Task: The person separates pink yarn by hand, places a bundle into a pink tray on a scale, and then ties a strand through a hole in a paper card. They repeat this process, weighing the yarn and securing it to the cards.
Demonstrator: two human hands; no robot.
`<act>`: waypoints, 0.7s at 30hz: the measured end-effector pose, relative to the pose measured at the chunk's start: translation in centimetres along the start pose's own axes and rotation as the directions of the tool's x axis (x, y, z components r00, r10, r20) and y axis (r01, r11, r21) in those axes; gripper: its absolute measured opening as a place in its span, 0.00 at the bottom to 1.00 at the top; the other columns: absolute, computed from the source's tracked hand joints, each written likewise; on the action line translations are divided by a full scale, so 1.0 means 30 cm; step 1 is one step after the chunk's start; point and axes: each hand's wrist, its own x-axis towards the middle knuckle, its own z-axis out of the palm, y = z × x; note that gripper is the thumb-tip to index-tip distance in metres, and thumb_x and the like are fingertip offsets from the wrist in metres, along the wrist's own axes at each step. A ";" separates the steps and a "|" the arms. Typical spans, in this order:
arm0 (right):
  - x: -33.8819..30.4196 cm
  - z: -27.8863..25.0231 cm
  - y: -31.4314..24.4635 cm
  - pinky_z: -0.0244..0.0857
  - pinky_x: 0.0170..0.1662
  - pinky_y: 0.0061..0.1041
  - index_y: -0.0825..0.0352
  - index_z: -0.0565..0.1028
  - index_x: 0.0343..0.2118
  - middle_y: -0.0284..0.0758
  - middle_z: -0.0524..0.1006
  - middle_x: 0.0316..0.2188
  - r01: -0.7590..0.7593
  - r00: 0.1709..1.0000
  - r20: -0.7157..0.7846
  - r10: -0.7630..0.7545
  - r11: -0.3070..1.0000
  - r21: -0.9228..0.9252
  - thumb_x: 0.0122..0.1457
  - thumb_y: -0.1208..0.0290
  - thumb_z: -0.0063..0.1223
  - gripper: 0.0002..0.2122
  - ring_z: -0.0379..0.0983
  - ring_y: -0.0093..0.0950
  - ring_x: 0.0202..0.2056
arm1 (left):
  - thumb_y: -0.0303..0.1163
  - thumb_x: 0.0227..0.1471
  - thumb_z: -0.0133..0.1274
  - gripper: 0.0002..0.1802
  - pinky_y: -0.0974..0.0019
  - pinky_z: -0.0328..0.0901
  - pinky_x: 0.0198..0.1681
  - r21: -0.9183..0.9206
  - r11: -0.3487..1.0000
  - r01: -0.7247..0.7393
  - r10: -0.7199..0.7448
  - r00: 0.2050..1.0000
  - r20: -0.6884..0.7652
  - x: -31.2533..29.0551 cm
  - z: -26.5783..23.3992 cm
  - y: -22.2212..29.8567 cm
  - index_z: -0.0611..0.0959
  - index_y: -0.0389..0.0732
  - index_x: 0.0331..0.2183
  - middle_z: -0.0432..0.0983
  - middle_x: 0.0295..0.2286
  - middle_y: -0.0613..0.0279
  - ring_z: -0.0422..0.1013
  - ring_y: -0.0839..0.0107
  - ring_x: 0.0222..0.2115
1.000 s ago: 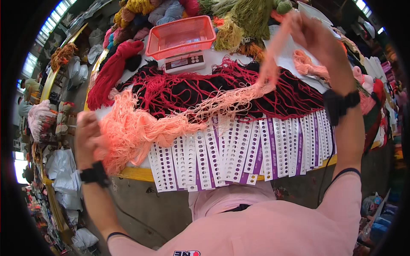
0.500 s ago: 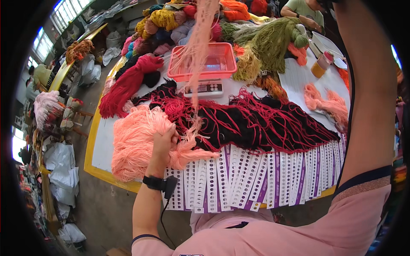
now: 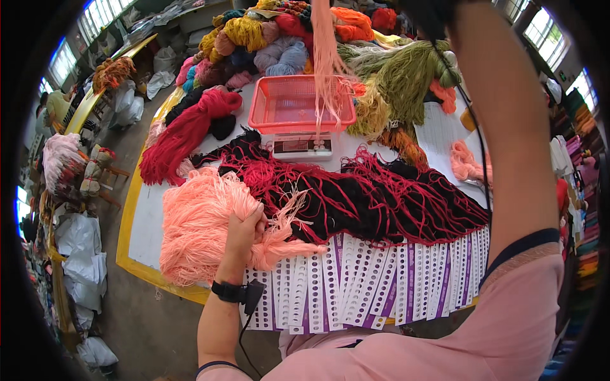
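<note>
My left hand (image 3: pixel 249 223) is closed round a thick hank of peach yarn (image 3: pixel 197 222) lying at the table's near left. Loose pale thread ends stick out beside its fingers, and a twisted tail of the hank runs right over the punched cards. My right forearm (image 3: pixel 502 127) reaches up to the top edge with a dark band at its wrist; the hand itself is out of the picture. A long peach strand of yarn (image 3: pixel 325 57) hangs from the top edge, its frayed ends over the red plastic basket (image 3: pixel 253 117). What holds it above is hidden.
Black and red yarn (image 3: pixel 375 197) spreads across the table beyond several white-and-purple punched cards (image 3: pixel 356 279). A small digital scale (image 3: pixel 302 146) stands before the basket. Crimson yarn (image 3: pixel 184 136) lies left, olive yarn (image 3: pixel 406 82) right, and piled coloured hanks (image 3: pixel 244 32) behind. Yellow edging (image 3: pixel 159 273) borders the table.
My right arm has swung left, and the hanging peach strand has shifted right and upward, its ends now higher. My left hand keeps its hold on the hank. The view has turned slightly.
</note>
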 end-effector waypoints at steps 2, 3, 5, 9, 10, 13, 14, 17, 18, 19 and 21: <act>-0.124 0.054 0.175 0.72 0.48 0.31 0.66 0.71 0.26 0.40 0.78 0.37 -0.131 0.991 0.023 0.130 0.990 0.055 0.66 0.61 0.46 0.14 0.75 0.30 0.43 | 0.36 0.57 0.55 0.15 0.77 0.47 0.12 -0.003 1.000 -0.007 0.007 1.000 -0.009 -0.003 -0.012 0.002 0.77 0.40 0.21 0.66 0.12 0.72 0.55 0.84 0.09; -0.191 0.092 0.246 0.73 0.44 0.28 0.65 0.73 0.27 0.40 0.78 0.36 -0.280 0.957 -0.066 0.281 0.960 0.027 0.65 0.64 0.48 0.12 0.75 0.29 0.42 | 0.36 0.57 0.55 0.15 0.77 0.47 0.12 -0.010 1.000 -0.003 0.003 1.000 -0.004 -0.004 -0.009 0.004 0.77 0.40 0.21 0.66 0.12 0.73 0.55 0.84 0.09; -0.357 0.036 0.437 0.66 0.41 0.22 0.65 0.76 0.34 0.29 0.76 0.32 -0.106 0.951 0.211 0.226 0.880 -0.463 0.65 0.60 0.48 0.13 0.71 0.20 0.37 | 0.36 0.57 0.55 0.15 0.77 0.47 0.13 -0.015 1.000 0.003 -0.003 1.000 0.014 -0.006 0.017 0.012 0.77 0.40 0.21 0.66 0.12 0.73 0.56 0.84 0.09; -0.701 0.196 0.675 0.68 0.38 0.38 0.65 0.76 0.30 0.41 0.74 0.31 0.006 0.999 0.026 0.047 0.374 -0.928 0.56 0.64 0.53 0.09 0.73 0.41 0.35 | 0.35 0.58 0.54 0.13 0.77 0.45 0.13 -0.004 1.000 -0.028 0.028 0.999 0.021 -0.005 0.014 0.005 0.76 0.42 0.23 0.65 0.13 0.72 0.52 0.85 0.09; -0.774 0.238 0.684 0.68 0.38 0.37 0.63 0.76 0.32 0.38 0.73 0.35 -0.007 0.998 0.016 0.058 0.373 -0.928 0.54 0.65 0.56 0.08 0.73 0.40 0.38 | 0.35 0.58 0.54 0.13 0.78 0.45 0.13 0.001 0.999 -0.042 0.041 0.999 0.011 -0.010 0.003 0.002 0.76 0.42 0.23 0.66 0.14 0.72 0.52 0.85 0.10; -0.912 0.278 0.670 0.66 0.42 0.39 0.64 0.73 0.38 0.38 0.70 0.42 -0.087 0.996 -0.070 0.060 0.347 -0.934 0.49 0.69 0.62 0.14 0.71 0.41 0.43 | 0.35 0.57 0.55 0.14 0.77 0.49 0.13 -0.024 1.000 -0.020 0.020 1.000 0.013 -0.011 -0.001 0.006 0.77 0.41 0.22 0.66 0.13 0.72 0.56 0.84 0.10; -0.938 0.280 0.663 0.66 0.42 0.39 0.64 0.73 0.38 0.38 0.70 0.42 -0.090 0.995 -0.074 0.061 0.343 -0.935 0.49 0.69 0.62 0.14 0.71 0.41 0.43 | 0.35 0.57 0.55 0.14 0.77 0.49 0.13 -0.024 1.000 -0.019 0.019 1.000 0.018 -0.010 0.001 0.005 0.77 0.41 0.22 0.66 0.13 0.72 0.56 0.84 0.10; -0.980 0.285 0.655 0.64 0.46 0.40 0.65 0.69 0.43 0.40 0.69 0.43 -0.086 0.996 -0.085 0.018 0.326 -0.941 0.43 0.72 0.66 0.23 0.68 0.42 0.46 | 0.35 0.57 0.55 0.14 0.77 0.49 0.13 -0.018 1.000 -0.018 0.018 1.000 0.003 -0.006 0.004 -0.001 0.77 0.41 0.22 0.66 0.13 0.72 0.56 0.84 0.09; -0.984 0.288 0.657 0.64 0.47 0.38 0.66 0.70 0.43 0.39 0.69 0.43 -0.064 0.998 -0.067 0.000 0.292 -0.954 0.41 0.72 0.67 0.24 0.67 0.40 0.48 | 0.35 0.57 0.55 0.13 0.77 0.49 0.13 -0.023 1.000 -0.021 0.021 1.000 0.002 -0.005 0.004 -0.003 0.77 0.42 0.22 0.66 0.13 0.72 0.56 0.84 0.09; -0.987 0.291 0.659 0.63 0.47 0.36 0.67 0.70 0.43 0.39 0.68 0.43 -0.041 0.999 -0.047 -0.016 0.259 -0.965 0.39 0.72 0.67 0.25 0.66 0.38 0.49 | 0.35 0.57 0.56 0.13 0.78 0.48 0.13 -0.027 0.999 -0.025 0.025 1.000 -0.001 -0.003 0.005 -0.004 0.77 0.42 0.22 0.67 0.13 0.72 0.55 0.84 0.09; -0.980 0.306 0.653 0.63 0.47 0.35 0.66 0.70 0.42 0.38 0.68 0.43 0.018 0.999 0.010 -0.037 0.221 -0.975 0.40 0.72 0.66 0.23 0.67 0.37 0.49 | 0.35 0.57 0.56 0.13 0.77 0.48 0.13 -0.027 0.999 -0.028 0.028 1.000 -0.001 -0.007 0.000 -0.005 0.77 0.42 0.23 0.67 0.14 0.72 0.55 0.84 0.09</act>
